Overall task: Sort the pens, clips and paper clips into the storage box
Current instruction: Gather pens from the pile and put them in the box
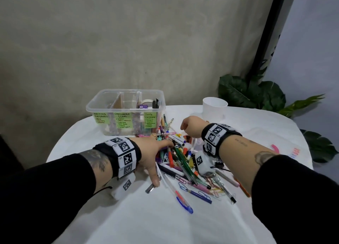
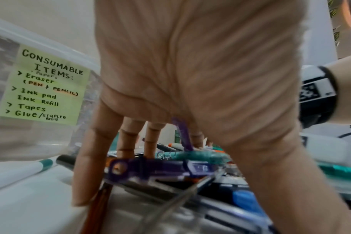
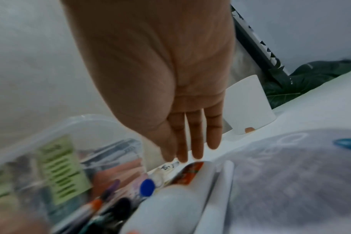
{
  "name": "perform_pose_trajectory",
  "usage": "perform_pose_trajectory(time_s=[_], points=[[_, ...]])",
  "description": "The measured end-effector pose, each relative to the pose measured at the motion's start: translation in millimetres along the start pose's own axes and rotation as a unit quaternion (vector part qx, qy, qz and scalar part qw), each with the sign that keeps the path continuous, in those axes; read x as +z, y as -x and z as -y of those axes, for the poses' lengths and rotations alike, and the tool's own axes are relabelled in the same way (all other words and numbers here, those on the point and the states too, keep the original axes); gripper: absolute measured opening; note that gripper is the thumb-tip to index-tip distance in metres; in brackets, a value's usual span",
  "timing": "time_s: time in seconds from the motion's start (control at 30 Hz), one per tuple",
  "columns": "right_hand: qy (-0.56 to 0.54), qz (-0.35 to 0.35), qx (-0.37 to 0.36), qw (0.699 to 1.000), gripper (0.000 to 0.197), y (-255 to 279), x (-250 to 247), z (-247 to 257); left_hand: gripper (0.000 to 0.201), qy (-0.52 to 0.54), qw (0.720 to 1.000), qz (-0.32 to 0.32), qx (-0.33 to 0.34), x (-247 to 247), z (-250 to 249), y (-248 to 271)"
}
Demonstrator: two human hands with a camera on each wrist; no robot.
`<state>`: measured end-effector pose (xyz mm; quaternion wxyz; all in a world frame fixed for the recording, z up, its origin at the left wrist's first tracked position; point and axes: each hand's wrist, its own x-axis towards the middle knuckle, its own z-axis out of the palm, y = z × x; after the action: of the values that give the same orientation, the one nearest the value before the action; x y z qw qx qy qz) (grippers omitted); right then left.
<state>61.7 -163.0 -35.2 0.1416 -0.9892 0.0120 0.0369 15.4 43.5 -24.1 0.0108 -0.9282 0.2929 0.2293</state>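
left hand spread flat on the 9 o'clock side of the pile of pens and clips, fingers straight and splayed, fingertips pressing into pens, thumb reaching toward 6 o'clock near a small metal clip; nothing gripped. in the left wrist view, fingers planted among a purple pen and a teal pen. right hand hovering over the 12 o'clock end of the pile, fingers straight, close together and pointing down, holding nothing; in the right wrist view, fingertips just above the pens, contact impossible to tell.

storage box at 12 o'clock of the left hand, just beside the pile, clear, three compartments, green labels on the near wall, some items already in the right-hand one. white cup at 1 o'clock, well apart from the box. open white bench at 6 o'clock, between both forearms, and at 9 o'clock of the box; bench edge curving round at 3 o'clock, near a pink item. plant beyond the far edge.
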Motion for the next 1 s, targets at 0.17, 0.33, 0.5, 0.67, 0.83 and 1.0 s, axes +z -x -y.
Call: perform_pose_trajectory(time_s=[0.17, 0.33, 0.5, 0.67, 0.83, 1.0], points=[[0.030, 0.036, -0.001, 0.999, 0.022, -20, 0, 9, 0.116, 0.007, 1.000, -0.007, 0.013, 5, 6, -7], [0.017, 0.059, 0.006, 0.998, 0.027, -27, 2, 12, 0.099, 0.043, 0.998, -0.041, 0.023, 6, 17, -12], [0.010, 0.059, 0.018, 0.998, 0.026, -28, 9, 11, 0.100, 0.055, 0.996, -0.057, 0.039, 4, 23, -15], [0.000, 0.025, 0.016, 1.000, 0.016, -32, 3, 1, 0.102, 0.034, 0.997, -0.053, 0.047, 1, 22, -20], [-0.051, 0.036, -0.054, 0.997, 0.019, -20, -26, -9, 0.101, 0.029, 0.996, -0.060, 0.057, 3, 26, -24], [0.118, 0.180, -0.075, 0.974, 0.028, -5, -22, -8, 0.100, 0.036, 0.995, -0.066, 0.065, 4, 28, -27]])
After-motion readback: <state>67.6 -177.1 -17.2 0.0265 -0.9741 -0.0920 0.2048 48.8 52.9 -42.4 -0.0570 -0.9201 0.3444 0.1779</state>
